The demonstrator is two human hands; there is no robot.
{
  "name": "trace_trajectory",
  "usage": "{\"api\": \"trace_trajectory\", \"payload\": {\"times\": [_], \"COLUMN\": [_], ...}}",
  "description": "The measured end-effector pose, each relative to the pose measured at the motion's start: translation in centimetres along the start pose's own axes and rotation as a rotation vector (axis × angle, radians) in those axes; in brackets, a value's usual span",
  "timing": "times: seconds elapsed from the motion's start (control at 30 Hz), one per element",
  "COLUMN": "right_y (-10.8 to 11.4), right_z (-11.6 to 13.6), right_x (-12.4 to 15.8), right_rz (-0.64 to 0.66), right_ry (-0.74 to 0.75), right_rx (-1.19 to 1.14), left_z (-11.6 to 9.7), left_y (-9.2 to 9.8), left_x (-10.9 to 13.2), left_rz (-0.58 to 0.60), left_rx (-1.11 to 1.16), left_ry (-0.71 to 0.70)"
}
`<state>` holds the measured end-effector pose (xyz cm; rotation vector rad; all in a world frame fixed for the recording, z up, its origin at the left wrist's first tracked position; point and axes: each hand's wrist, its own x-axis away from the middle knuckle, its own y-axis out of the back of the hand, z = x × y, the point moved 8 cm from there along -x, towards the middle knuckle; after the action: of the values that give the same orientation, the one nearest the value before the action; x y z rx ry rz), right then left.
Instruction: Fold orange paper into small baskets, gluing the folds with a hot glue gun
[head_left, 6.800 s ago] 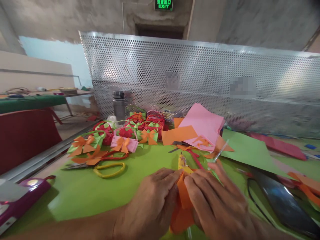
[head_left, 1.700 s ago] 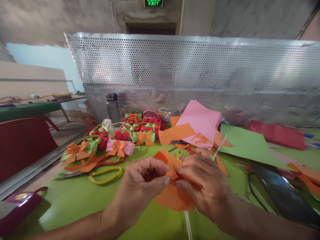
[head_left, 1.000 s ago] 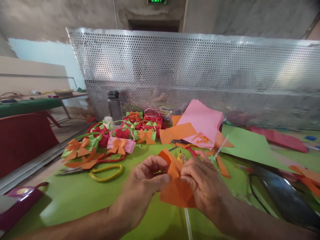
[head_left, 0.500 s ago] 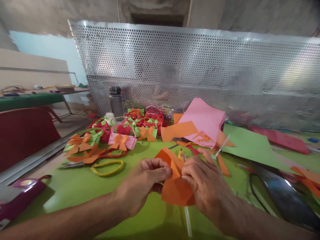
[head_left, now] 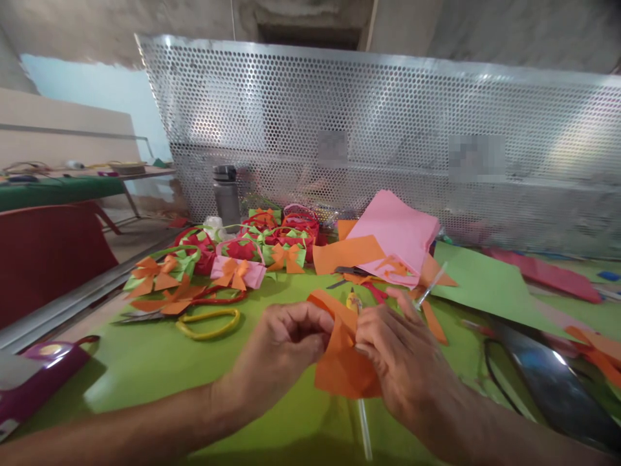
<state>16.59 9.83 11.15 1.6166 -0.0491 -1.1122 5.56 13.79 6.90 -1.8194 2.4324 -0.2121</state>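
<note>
A folded sheet of orange paper is held up over the green tabletop, between my two hands. My left hand has its fingers curled and its thumb close to them at the paper's left edge. On the right side, my right hand pinches the paper, thumb beneath the bent fingers. Behind the paper shows a yellow object with a dark tip, mostly hidden. A clear stick lies below the paper. Scissors with a yellow handle rest left of my left hand.
Small paper bags with bows cluster at the back left, near a grey bottle. Pink sheets and green paper lie at the back right. A dark phone-like slab is at right. A perforated metal panel stands behind.
The upper flap of the orange paper has bent further over. My left fingers have shifted along its left edge, the thumb drawing back slightly. My right hand keeps its hold.
</note>
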Motion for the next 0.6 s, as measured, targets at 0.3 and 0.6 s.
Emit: {"api": "trace_trajectory", "payload": {"times": [0.3, 0.6], "right_y": [-0.2, 0.0], "right_z": [-0.1, -0.1], "right_x": [0.1, -0.1], "right_rz": [0.045, -0.006], "right_ry": [0.025, 0.018], "right_rx": [0.031, -0.003], "left_z": [-1.7, -2.1], "left_y": [0.3, 0.1], "left_x": [0.6, 0.4], "left_rz": [0.054, 0.052], "left_rx": [-0.16, -0.407], "left_ry": [-0.221, -0.383]}}
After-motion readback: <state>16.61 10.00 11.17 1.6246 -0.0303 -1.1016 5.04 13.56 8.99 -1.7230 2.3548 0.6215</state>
